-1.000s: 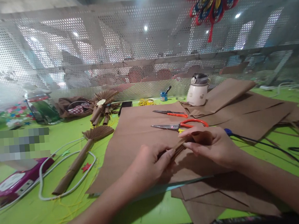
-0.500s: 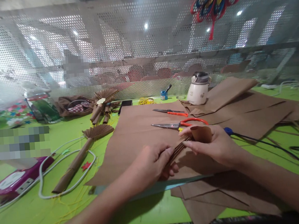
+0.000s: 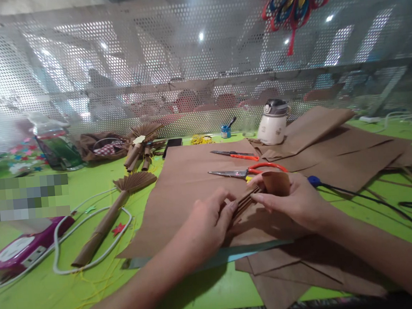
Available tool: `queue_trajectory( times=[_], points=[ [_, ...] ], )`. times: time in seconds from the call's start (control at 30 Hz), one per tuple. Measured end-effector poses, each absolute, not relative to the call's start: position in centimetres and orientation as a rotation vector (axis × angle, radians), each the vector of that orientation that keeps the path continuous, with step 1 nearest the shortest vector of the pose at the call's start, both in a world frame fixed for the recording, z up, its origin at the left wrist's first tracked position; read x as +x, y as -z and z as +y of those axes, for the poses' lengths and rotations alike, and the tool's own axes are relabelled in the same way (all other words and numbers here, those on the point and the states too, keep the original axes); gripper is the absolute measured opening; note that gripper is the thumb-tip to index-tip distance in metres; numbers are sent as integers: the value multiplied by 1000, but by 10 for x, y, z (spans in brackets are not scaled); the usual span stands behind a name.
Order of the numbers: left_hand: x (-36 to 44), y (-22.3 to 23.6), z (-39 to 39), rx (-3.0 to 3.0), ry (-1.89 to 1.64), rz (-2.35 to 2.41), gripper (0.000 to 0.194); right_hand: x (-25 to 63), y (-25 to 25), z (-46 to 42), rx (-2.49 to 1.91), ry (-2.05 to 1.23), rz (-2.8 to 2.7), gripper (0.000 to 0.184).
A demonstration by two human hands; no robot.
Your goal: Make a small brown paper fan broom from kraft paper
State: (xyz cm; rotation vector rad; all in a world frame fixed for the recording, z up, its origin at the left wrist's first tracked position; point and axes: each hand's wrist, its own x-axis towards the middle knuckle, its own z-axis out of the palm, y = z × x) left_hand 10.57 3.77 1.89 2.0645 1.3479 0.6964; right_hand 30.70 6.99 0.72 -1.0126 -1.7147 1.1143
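Between my two hands is a strip of brown paper, folded into narrow pleats at its left part, with a curled unfolded end at the right. My left hand pinches the pleats between thumb and fingers. My right hand grips the same paper near the last fold, thumb on top. Both hands are above a large brown paper sheet. Just beyond my right hand lie orange-handled scissors, with a second orange-handled cutting tool behind them.
Left lies a pleated paper fan with a rolled handle, beside a white cable and a purple power strip. More brown sheets spread right, near a white bottle. Paper pieces lie at the front edge.
My left hand has shifted slightly and its fingers have moved up along the pleats, which show more openly now. My right hand keeps its grip, almost unmoved.
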Motion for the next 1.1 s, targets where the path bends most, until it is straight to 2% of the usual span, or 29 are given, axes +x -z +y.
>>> queue_trajectory(
  times=[0.23,0.57,0.73,0.83,0.97,1.1],
  points=[
    [107,-19,37,2038,-742,1357,17,307,-9,70,-1043,-1116,-1746,17],
    [107,-13,39,2122,-759,1325,21,306,-7,70,-1102,-1119,-1771,17],
    [108,-10,42,2113,-861,1309,16,308,3,71,-1139,-1090,-1829,19],
    [107,-8,47,1975,-887,1309,12,308,7,72,-1105,-1112,-1860,22],
    [104,-6,51,1528,-793,1181,24,307,5,70,-1076,-1147,-1858,36],
    [103,-10,50,1245,-816,1059,32,306,1,69,-1034,-1207,-1845,40]
  ],
)
